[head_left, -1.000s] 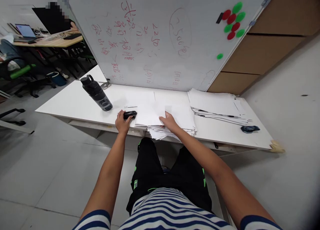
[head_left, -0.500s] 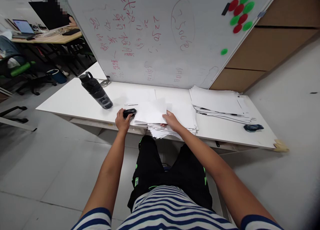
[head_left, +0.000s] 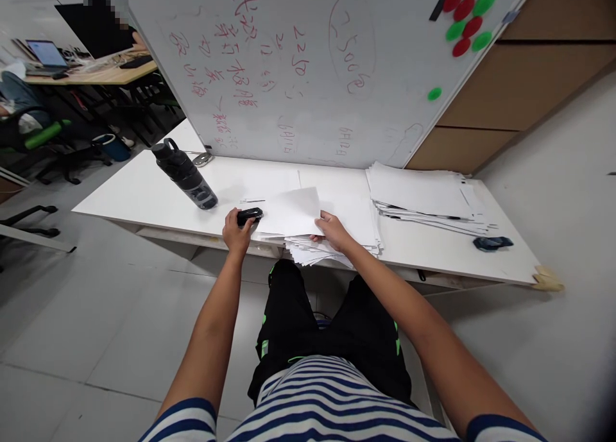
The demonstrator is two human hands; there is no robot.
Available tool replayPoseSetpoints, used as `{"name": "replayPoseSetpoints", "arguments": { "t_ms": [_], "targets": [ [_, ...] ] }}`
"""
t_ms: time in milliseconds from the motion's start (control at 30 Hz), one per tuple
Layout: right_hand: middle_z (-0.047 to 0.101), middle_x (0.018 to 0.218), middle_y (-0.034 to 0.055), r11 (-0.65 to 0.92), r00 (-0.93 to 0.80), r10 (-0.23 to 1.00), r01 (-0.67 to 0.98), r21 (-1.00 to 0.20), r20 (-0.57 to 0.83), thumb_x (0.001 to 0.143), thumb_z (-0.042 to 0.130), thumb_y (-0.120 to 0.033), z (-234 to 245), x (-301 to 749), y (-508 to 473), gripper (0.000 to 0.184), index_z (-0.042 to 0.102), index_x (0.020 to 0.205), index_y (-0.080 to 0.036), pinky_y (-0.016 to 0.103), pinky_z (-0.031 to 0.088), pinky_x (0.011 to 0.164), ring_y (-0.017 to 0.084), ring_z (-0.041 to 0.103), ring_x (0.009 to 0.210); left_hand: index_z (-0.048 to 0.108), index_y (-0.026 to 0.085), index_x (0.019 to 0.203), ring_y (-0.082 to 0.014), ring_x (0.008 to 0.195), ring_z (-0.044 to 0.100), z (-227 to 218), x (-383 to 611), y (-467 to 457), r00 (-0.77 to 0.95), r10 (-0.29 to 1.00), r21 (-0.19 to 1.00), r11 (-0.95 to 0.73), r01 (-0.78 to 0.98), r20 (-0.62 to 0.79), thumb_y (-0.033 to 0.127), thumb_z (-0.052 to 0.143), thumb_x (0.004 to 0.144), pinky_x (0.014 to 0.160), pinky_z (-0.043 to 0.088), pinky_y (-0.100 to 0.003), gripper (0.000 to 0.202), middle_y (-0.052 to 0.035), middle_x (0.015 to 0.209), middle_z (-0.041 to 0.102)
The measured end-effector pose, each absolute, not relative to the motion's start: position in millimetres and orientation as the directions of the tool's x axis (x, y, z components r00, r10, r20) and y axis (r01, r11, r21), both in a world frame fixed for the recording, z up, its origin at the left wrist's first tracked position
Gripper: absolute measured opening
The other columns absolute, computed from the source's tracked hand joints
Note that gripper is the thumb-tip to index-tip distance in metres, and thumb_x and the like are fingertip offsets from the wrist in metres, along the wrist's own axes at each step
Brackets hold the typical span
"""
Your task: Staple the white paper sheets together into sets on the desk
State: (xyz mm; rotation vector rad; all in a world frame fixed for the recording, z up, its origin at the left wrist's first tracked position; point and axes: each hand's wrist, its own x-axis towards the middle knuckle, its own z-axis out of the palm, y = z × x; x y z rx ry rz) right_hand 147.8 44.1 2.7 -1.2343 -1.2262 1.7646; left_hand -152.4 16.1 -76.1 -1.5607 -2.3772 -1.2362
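My left hand (head_left: 237, 232) is closed around a black stapler (head_left: 250, 216) at the left edge of some white paper. Between the thumb and fingers of my right hand (head_left: 332, 230) is the right edge of a white sheet of paper (head_left: 291, 212); whether it is one sheet or a few I cannot tell. That paper's left end lies close by the stapler's front, and its right part is slightly raised. Beneath it, a loose stack of papers (head_left: 312, 252) fans out over the table's front edge.
A dark bottle (head_left: 185, 176) stands left on the white table (head_left: 125, 195). A larger paper pile (head_left: 414, 188) lies to the right, near a dark blue object (head_left: 493, 244). Behind rises a whiteboard (head_left: 308, 76) with red writing and round magnets. A person sits at a far desk (head_left: 110, 75).
The paper in my right hand has shifted slightly, its far edge lifting a little. My left hand stays on the stapler. The view has turned slightly.
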Motion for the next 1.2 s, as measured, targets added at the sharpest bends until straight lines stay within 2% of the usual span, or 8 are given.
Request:
{"name": "replayPoseSetpoints", "arguments": {
  "t_ms": [167,467,700,833,1067,1200],
  "targets": [
    [0.069,0.087,0.0030,-0.329,-0.364,0.880,-0.001,-0.944,-0.307,0.089,0.048,-0.016,-1.7,149.4,45.2,0.030,0.061,0.116,-0.021,0.028,0.058,0.056,0.012,0.061,0.054,0.056,0.024,0.129,-0.0241,0.126,0.055,-76.9,-153.0,16.7,-0.494,0.745,0.592,0.167,0.788,0.448,0.045,0.063,0.087,0.104,0.043,-0.034,0.048,-0.0084,0.138,0.058],
    [0.070,0.090,0.0054,-0.320,-0.386,0.869,0.041,-0.947,-0.310,0.091,0.051,-0.021,-1.2,148.4,43.3,0.034,0.054,0.125,-0.018,0.032,0.060,0.058,0.015,0.065,0.057,0.057,0.025,0.129,-0.0243,0.128,0.053,-74.3,-152.4,14.7,-0.468,0.771,0.598,0.143,0.789,0.433,0.044,0.063,0.087,0.106,0.042,-0.035,0.046,-0.0082,0.138,0.057],
    [0.069,0.085,0.0042,-0.331,-0.398,0.869,-0.021,-0.943,-0.296,0.090,0.053,-0.021,-3.5,153.8,42.0,0.025,0.059,0.115,-0.018,0.031,0.060,0.058,0.014,0.064,0.058,0.057,0.024,0.127,-0.0235,0.123,0.056,-73.0,-156.3,16.3,-0.517,0.753,0.647,0.161,0.745,0.408,0.045,0.060,0.088,0.104,0.043,-0.034,0.044,-0.0082,0.132,0.059],
    [0.069,0.086,0.0039,-0.329,-0.411,0.863,-0.017,-0.944,-0.293,0.092,0.053,-0.021,-5.1,153.5,41.7,0.023,0.059,0.114,-0.018,0.030,0.060,0.059,0.014,0.065,0.059,0.057,0.025,0.126,-0.0232,0.122,0.056,-71.9,-157.6,15.9,-0.503,0.766,0.637,0.161,0.754,0.400,0.044,0.060,0.087,0.103,0.043,-0.034,0.043,-0.0074,0.131,0.059],
    [0.072,0.086,0.0066,-0.336,-0.505,0.797,0.087,-0.938,-0.332,0.096,0.053,-0.024,-3.3,150.3,46.4,0.029,0.055,0.122,-0.014,0.027,0.059,0.057,0.016,0.070,0.062,0.060,0.024,0.124,-0.0241,0.126,0.054,-70.5,-161.8,11.0,-0.371,0.825,0.594,0.054,0.803,0.426,0.046,0.067,0.082,0.107,0.042,-0.034,0.048,-0.0090,0.131,0.060],
    [0.072,0.087,0.0086,-0.363,-0.554,0.746,0.125,-0.923,-0.368,0.095,0.058,-0.030,5.1,151.0,48.2,0.032,0.053,0.122,-0.012,0.029,0.060,0.058,0.018,0.071,0.063,0.059,0.024,0.132,-0.0270,0.129,0.054,-57.9,-173.5,9.8,-0.309,0.901,0.596,0.072,0.800,0.305,0.054,0.065,0.082,0.106,0.043,-0.036,0.059,-0.0114,0.140,0.056]
  ]
}}
